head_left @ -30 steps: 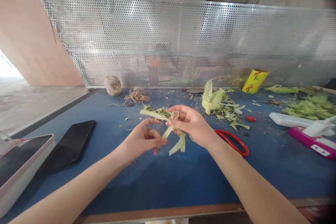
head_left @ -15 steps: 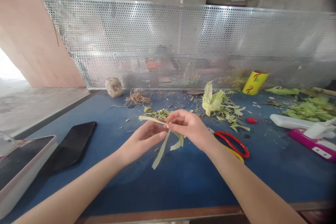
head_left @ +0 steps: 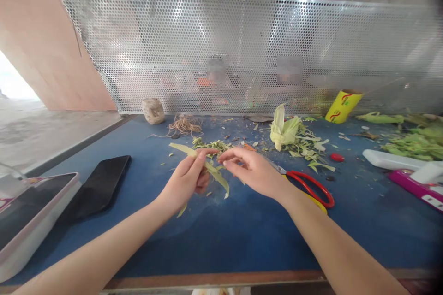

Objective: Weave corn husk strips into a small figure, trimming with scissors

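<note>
My left hand (head_left: 185, 179) is closed, its thumb pressing pale green corn husk strips (head_left: 218, 177) against the fingers. One strip end sticks out past the thumb to the upper left, and others hang down below the hand. Close by on the right is my right hand (head_left: 251, 170), its fingers loosely curved and slightly apart, the tips beside the strips; nothing shows between them. Partly behind the right wrist lie scissors (head_left: 311, 186) with red and yellow handles. Beyond the hands is a small heap of green husk bits (head_left: 207, 144).
A bunch of corn husk (head_left: 287, 131) and shreds lie farther back, near a red oval object (head_left: 337, 157) and a yellow roll (head_left: 343, 107). Twine (head_left: 185, 125) sits back left. A black phone (head_left: 100, 186) lies left, a purple power strip (head_left: 415, 186) right. A perforated metal screen (head_left: 224, 32) closes the back.
My left hand has turned over and closed its thumb on the husk strips, which now point differently. My right fingers have come slightly away from them. The view has shifted a little.
</note>
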Available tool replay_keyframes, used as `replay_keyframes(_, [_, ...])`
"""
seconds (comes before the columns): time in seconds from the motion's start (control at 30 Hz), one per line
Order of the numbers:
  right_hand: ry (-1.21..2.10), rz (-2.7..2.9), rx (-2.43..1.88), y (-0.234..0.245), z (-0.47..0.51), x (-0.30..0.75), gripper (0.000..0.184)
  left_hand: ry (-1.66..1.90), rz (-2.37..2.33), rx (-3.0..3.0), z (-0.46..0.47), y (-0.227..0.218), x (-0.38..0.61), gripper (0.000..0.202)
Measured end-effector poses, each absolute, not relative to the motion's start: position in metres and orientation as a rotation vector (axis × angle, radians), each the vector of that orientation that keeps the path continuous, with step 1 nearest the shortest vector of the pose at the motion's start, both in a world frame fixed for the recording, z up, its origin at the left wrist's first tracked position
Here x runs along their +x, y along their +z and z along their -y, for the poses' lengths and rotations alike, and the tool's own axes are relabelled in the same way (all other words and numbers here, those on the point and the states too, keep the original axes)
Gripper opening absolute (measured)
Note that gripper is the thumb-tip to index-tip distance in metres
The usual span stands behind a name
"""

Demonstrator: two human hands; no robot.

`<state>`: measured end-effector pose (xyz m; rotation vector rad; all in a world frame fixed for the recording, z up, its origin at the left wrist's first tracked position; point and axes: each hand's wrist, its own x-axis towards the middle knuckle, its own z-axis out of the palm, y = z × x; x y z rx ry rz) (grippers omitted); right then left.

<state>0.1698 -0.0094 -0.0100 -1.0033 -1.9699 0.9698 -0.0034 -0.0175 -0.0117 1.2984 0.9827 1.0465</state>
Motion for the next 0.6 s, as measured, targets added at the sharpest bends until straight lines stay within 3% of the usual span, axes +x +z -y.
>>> replay_keyframes(0.17, [0.847, 2.153, -1.071, -0.011, 0.009, 0.173, 0.018, 1.04, -1.016, 1.28, 0.015, -0.009, -0.007, 0.036])
replay_keyframes(0.6, [0.846, 2.156, -1.144, 0.009, 0.002, 0.203, 0.034, 1.116, -1.084, 1.326, 0.016, -0.002, -0.013, 0.035])
